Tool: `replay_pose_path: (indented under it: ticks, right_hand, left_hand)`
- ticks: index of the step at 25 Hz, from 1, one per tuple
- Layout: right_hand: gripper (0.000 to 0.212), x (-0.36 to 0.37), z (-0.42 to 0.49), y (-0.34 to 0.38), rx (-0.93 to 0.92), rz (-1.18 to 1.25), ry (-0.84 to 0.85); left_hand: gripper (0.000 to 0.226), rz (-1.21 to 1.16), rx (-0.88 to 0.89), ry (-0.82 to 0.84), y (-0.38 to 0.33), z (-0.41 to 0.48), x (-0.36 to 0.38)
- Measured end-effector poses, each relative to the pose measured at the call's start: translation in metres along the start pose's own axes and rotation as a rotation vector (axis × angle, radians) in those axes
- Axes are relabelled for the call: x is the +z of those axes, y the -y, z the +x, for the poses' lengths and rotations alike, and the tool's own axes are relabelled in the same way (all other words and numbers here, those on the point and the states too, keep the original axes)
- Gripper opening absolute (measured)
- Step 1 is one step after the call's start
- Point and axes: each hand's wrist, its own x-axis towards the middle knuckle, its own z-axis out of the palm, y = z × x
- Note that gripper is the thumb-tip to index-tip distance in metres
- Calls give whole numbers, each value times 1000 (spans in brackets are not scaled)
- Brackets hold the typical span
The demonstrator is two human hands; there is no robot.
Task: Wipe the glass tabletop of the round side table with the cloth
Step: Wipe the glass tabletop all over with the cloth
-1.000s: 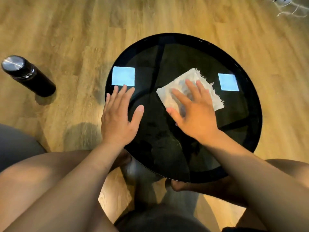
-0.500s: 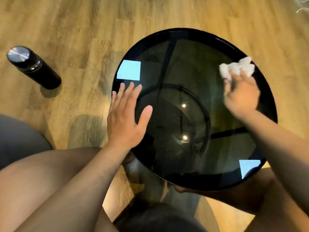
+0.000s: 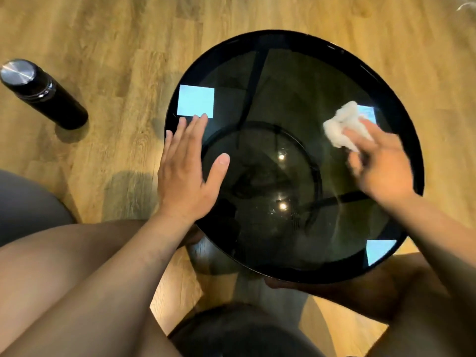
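The round side table [image 3: 288,39] has a dark glass top in a black rim and fills the middle of the view. My left hand [image 3: 186,173] lies flat on the glass at its left edge, fingers straight. A bunched white cloth [image 3: 340,130] sits on the right part of the glass. My right hand [image 3: 378,163] holds the cloth under its fingers against the glass; the hand is blurred with motion. Bright window reflections show on the glass.
A black bottle [image 3: 43,95] with a steel cap stands on the wooden floor to the left of the table. My bare knees are at the bottom of the view, close to the table's near rim. A dark stool edge shows below.
The cloth, spread flat near the centre a second ago, is now bunched. My right hand swept it to the right rim, then drew it slightly back inward. The left hand has stayed in place.
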Motion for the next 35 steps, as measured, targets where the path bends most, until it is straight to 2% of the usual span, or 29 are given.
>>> replay_pose_path:
  ticks: [2,4,5,7,9,11,13,16,18,21,25,27,29,31,33,35]
  right_hand:
    - [55,-9,21,-52,229,-33,3]
    - [51,2,51,-22,315,-65,-66]
    - [45,12,63,12,290,-69,-96]
    - [37,33,79,101,131,20,-149]
    - [39,42,73,184,-38,109,-80]
    - [38,33,47,214,-231,169,6]
    - [30,17,-3,192,-381,258,27]
    - [28,-12,-91,122,-478,269,126]
    - [24,-12,-92,84,-541,250,133]
    - [23,11,-19,63,-433,269,24]
    - [34,41,105,39,-69,138,-141]
    - [39,46,164,37,61,51,-96]
    - [38,42,205,42,117,-74,58]
    - [40,35,209,50,149,-100,123]
    - [39,34,171,70,178,-101,47]
    - [36,35,111,103,127,-129,-31]
  left_hand:
    - [65,-8,-5,-13,0,1,-1]
    - [65,-18,-6,-7,1,1,-1]
    - [65,-21,-8,-9,2,1,-1]
    - [64,-22,-17,-25,3,1,-1]
    - [66,-26,-19,-30,2,0,0]
    - [67,-19,-23,-29,0,-1,0]
    - [67,-4,-17,-16,0,-1,0]
    - [66,21,4,4,-1,-1,0]
    - [66,41,-1,13,-1,0,0]
    - [67,28,-15,31,-1,0,1]
    - [65,0,-30,19,1,1,-1]
    - [63,-14,-44,17,1,2,-1]
    - [63,-8,-51,34,2,2,0]
    - [62,-4,-48,36,2,3,0]
    - [62,3,-49,31,3,4,-1]
    - [61,2,-44,26,3,4,-1]
